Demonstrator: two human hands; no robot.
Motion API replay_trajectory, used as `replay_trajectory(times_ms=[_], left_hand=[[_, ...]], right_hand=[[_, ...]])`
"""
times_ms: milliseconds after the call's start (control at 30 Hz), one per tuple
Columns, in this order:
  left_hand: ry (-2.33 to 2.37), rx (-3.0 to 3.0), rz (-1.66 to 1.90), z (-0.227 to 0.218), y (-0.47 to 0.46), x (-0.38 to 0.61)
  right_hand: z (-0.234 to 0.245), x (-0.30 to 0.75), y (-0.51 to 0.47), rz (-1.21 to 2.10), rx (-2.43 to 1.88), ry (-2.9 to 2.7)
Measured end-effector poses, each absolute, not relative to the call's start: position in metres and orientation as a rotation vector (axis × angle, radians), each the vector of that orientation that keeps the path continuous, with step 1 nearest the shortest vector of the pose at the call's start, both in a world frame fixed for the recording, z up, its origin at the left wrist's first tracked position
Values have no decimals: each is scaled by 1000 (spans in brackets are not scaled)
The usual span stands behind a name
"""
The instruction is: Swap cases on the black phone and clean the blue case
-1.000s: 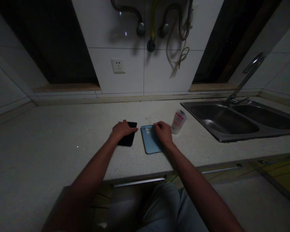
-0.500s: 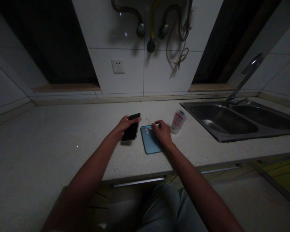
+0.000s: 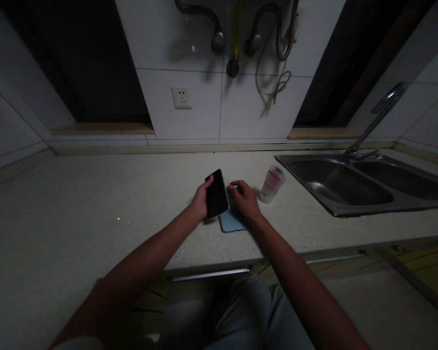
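Observation:
A smartphone (image 3: 216, 195) with a dark screen is in my left hand (image 3: 200, 200), thumb across its left edge and fingers beneath. It is held tilted above a light blue phone case (image 3: 232, 222) lying on the counter, covering much of the case. My right hand (image 3: 245, 200) is over the right side of the case, fingers curled and thumb and forefinger close together beside the phone's right edge. What those fingertips hold, if anything, is hidden. A clear plastic cup (image 3: 272, 184) with pink print stands right of my right hand.
The pale counter (image 3: 131, 194) runs along a tiled wall. To the right is a double steel sink (image 3: 336, 206) with a curved faucet (image 3: 377, 114). A wall socket (image 3: 181, 98), hoses and a looped cord (image 3: 277, 85) are on the wall. Drawer handles (image 3: 209, 275) line the counter front.
My left hand has brought the phone rightward, from beside the case to over it, and turned it so the screen faces me more. My right hand stays at the case.

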State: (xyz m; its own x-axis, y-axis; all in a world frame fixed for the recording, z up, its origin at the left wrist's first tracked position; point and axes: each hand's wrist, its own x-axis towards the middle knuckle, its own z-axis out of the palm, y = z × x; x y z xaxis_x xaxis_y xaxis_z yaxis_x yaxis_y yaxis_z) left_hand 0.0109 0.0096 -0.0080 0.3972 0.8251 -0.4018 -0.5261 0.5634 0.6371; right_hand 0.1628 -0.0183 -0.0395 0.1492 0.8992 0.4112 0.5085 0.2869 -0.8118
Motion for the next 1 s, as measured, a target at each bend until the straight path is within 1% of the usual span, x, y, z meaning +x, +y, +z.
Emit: replay_trajectory(times_ms=[200, 333, 433, 567, 733, 1000], left_hand=[[492, 312, 923, -4, 3, 12], [427, 307, 806, -8, 2, 11], [404, 298, 707, -12, 1, 14], [371, 296, 660, -14, -3, 20], [374, 288, 702, -20, -2, 22], [482, 266, 826, -26, 5, 15]], right_hand=[[-43, 164, -14, 528, -1267, -1309], [-44, 167, -13, 416, -1257, -1138], [-45, 169, -12, 334, -1296, -1161], [-47, 167, -14, 317, -1315, -1470], [-44, 162, -20, 220, -1146, -1974], [-34, 163, -42, 118, -868, -2261]])
